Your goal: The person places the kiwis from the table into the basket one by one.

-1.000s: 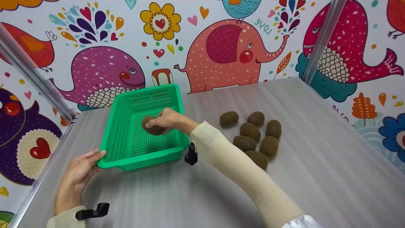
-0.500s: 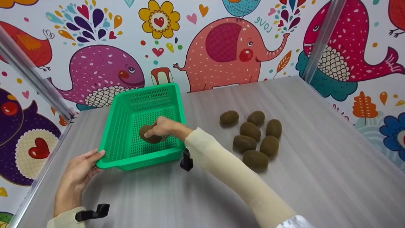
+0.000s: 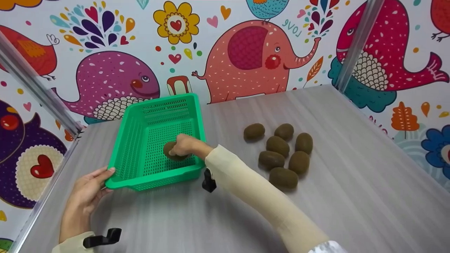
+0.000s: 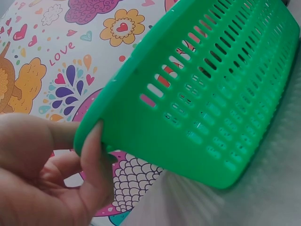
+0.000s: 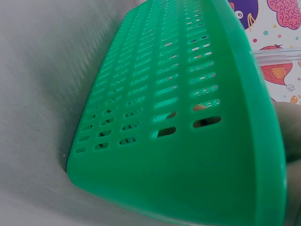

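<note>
A green slotted plastic basket [image 3: 154, 182] stands on the left of the table. My left hand [image 3: 82, 198] grips its near left corner, thumb over the rim; the left wrist view shows the fingers [image 4: 96, 174] curled beneath that rim. Inside the basket, my right hand [image 3: 186, 144] holds a brown kiwi [image 3: 170, 150] low, near the floor's right side. Whether the kiwi touches the floor cannot be made out. In the right wrist view the basket wall [image 5: 178, 174] hides most of that hand, and only brown bits show through the slots.
Several loose kiwis [image 3: 277, 146] lie in a cluster on the grey table [image 3: 351, 168], right of the basket. A wall with cartoon animals [image 3: 249, 63] closes off the back, and metal posts [image 3: 358, 45] rise at both rear corners.
My right hand has lowered the kiwi in the basket and brought it nearer to me, then slightly right. My left hand keeps its hold on the corner.
</note>
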### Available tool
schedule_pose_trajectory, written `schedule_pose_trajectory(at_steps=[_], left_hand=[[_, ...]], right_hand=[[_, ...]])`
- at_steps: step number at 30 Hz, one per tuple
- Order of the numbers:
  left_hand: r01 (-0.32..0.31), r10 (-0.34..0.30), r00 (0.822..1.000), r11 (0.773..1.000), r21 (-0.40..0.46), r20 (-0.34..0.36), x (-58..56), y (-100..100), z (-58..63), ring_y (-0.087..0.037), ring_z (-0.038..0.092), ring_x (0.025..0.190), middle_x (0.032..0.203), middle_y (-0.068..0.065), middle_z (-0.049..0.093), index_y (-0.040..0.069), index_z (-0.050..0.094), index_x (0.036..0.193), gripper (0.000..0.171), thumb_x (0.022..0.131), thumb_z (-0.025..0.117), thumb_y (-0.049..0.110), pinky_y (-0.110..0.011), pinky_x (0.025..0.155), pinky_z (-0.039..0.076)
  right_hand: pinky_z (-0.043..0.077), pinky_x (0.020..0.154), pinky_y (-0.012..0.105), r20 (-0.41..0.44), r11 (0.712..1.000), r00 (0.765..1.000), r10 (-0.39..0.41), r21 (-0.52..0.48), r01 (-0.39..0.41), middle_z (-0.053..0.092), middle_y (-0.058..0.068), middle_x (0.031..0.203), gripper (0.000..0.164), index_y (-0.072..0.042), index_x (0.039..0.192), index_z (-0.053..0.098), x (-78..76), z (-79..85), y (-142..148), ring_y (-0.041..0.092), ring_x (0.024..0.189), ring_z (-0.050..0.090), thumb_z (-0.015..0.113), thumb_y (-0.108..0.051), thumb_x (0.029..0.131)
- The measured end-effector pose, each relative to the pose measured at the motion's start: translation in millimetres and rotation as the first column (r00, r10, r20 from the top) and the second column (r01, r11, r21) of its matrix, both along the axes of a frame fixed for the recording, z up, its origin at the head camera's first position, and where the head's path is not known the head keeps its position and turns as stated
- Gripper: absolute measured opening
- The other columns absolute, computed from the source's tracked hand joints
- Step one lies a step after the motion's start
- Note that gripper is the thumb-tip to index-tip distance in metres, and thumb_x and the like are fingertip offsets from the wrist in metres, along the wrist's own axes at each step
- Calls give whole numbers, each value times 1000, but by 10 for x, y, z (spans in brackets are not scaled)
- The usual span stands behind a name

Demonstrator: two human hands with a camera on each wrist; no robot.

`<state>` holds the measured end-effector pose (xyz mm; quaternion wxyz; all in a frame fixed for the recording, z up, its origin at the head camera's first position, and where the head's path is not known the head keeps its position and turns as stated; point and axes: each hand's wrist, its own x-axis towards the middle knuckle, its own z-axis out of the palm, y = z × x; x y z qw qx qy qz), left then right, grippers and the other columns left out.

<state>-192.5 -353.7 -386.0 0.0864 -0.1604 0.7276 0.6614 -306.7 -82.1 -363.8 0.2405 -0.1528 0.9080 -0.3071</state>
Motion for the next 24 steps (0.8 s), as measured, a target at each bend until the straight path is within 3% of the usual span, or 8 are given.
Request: schedule_pose_trajectory(at_steps=[2, 5, 9, 11, 13, 16, 21, 24], left_hand=[[-6, 6, 1000, 1000, 6, 8, 24, -11, -5, 1, 66, 76, 86, 17, 70, 19, 46, 147, 51, 100, 63, 31, -19, 72, 58], [-21, 20, 1000, 999, 28, 12, 42, -18, -6, -1, 66, 75, 85, 15, 70, 35, 67, 110, 13, 99, 65, 30, -20, 71, 59], [-14, 14, 1000, 999, 43, 5, 28, -19, 1, -1, 66, 74, 85, 14, 71, 39, 68, 91, 13, 98, 66, 29, -20, 71, 59], [-10, 10, 1000, 999, 38, 4, 21, -21, 2, -1, 66, 75, 86, 15, 70, 39, 68, 92, 11, 98, 66, 30, -20, 71, 59], [-3, 3, 1000, 1000, 27, -4, 19, -25, 1, -1, 66, 76, 87, 15, 70, 39, 67, 95, 9, 98, 66, 31, -20, 71, 58], [1, -1, 1000, 1000, 12, -10, 16, -27, -5, 0, 65, 77, 88, 16, 69, 36, 66, 102, 6, 99, 64, 31, -19, 71, 58], [17, -17, 1000, 1000, -9, -6, 0, -15, -15, 2, 66, 78, 89, 18, 69, 19, 44, 145, 49, 101, 61, 32, -19, 73, 59], [19, -19, 1000, 1000, -11, 0, -2, -10, -13, 2, 66, 78, 89, 18, 69, 10, 31, 153, 64, 101, 61, 32, -19, 73, 59]], right_hand=[[32, 56, 27, 14, 1000, 1000, 7, 9, -7, 39, 1, 73, 13, -6, 97, 52, -10, 8, -21, 14, 59, 36, 50, -16, 105], [26, 52, 27, 28, 1000, 999, 21, -15, -21, 29, -1, 62, 24, -10, 81, 41, -32, 59, -20, 11, 50, 23, 41, -8, 105], [28, 56, 28, 35, 994, 999, 20, -105, -17, 26, -2, 63, 36, -12, 71, 34, -35, 188, 47, 12, 52, 23, 47, -12, 105], [42, 63, 28, 41, 988, 999, -6, -157, 12, 49, 1, 73, 27, -5, 79, 53, -27, 253, 91, 11, 60, 35, 53, -16, 104], [53, 81, 31, 60, 976, 998, -26, -215, 38, 64, 8, 102, 21, 1, 105, 65, -18, 311, 143, 13, 75, 50, 58, -19, 102], [51, 106, 41, 84, 951, 994, -69, -296, 91, 53, 10, 148, 48, -3, 145, 51, -12, 384, 247, 20, 110, 61, 61, -20, 101], [51, 107, 43, 94, 909, 991, -98, -397, 127, 58, 12, 141, 45, -4, 140, 55, -43, 453, 464, 27, 123, 60, 64, -20, 99], [53, 104, 40, 80, 884, 991, -104, -449, 129, 59, 11, 139, 43, -5, 138, 56, -63, 481, 598, 25, 122, 60, 64, -19, 99]])
